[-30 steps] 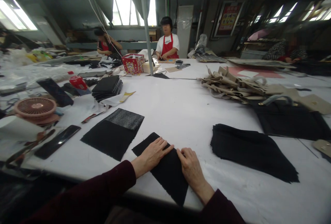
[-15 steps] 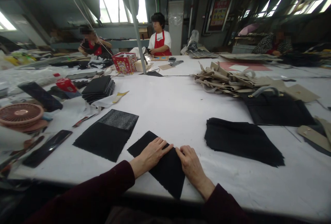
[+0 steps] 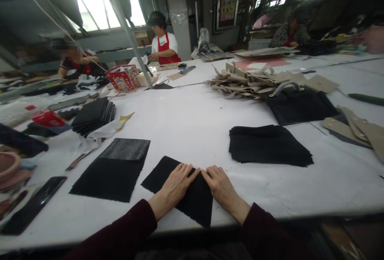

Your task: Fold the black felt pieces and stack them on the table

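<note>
A black fabric piece (image 3: 196, 194) lies at a slant on the white table in front of me, its front corner near the table edge. My left hand (image 3: 175, 184) rests across it, fingertips closed on its far edge. At the same edge, close to the left thumb, my right hand (image 3: 222, 188) has its thumb and bent fingers closed on the fabric. The fingertips' undersides are hidden. To the left lies another black piece (image 3: 105, 180), with a grey speckled panel (image 3: 126, 149) showing at its far end. A stack of black pieces (image 3: 268, 146) is on the right.
The white table (image 3: 171, 124) also holds a beige strap pile (image 3: 243, 80), a black bag (image 3: 303, 106), a folded black stack (image 3: 93, 116), a phone-like dark slab (image 3: 33, 204) and a pink fan (image 3: 10, 170). Co-workers, one in a red apron (image 3: 165, 48), sit across the table.
My view has swung to the right, so the surroundings sit further left. Both hands stay at the fabric's far edge, with little visible movement.
</note>
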A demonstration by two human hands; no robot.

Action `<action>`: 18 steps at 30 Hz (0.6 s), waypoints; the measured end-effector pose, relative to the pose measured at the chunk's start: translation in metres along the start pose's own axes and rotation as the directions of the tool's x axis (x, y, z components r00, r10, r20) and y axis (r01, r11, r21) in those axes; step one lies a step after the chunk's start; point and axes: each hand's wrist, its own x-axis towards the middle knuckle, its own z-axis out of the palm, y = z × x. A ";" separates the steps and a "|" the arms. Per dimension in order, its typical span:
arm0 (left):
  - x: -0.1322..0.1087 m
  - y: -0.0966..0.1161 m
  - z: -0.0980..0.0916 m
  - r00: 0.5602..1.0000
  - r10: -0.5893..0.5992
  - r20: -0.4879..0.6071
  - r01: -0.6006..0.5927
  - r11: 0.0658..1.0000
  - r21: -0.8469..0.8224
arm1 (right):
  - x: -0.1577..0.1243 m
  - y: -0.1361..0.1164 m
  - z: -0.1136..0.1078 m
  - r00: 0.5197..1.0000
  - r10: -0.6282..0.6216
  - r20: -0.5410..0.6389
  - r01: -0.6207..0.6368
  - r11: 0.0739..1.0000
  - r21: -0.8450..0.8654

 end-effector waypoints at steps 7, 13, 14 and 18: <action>0.004 0.001 0.010 1.000 0.031 0.000 -0.031 0.997 -0.069 | -0.008 -0.001 -0.006 1.000 0.024 -0.008 -0.024 0.999 -0.045; 0.007 0.004 0.012 0.999 0.054 -0.003 -0.054 0.998 -0.017 | -0.013 -0.001 -0.010 0.998 0.058 -0.021 -0.059 0.997 -0.054; 0.007 0.004 0.012 0.998 0.057 -0.010 -0.057 0.998 -0.013 | -0.014 -0.001 -0.011 0.997 0.069 -0.020 -0.070 0.996 -0.054; 0.007 0.002 0.016 0.994 0.090 -0.062 -0.091 0.996 -0.021 | -0.016 -0.003 -0.010 0.994 0.108 -0.018 -0.109 0.992 -0.063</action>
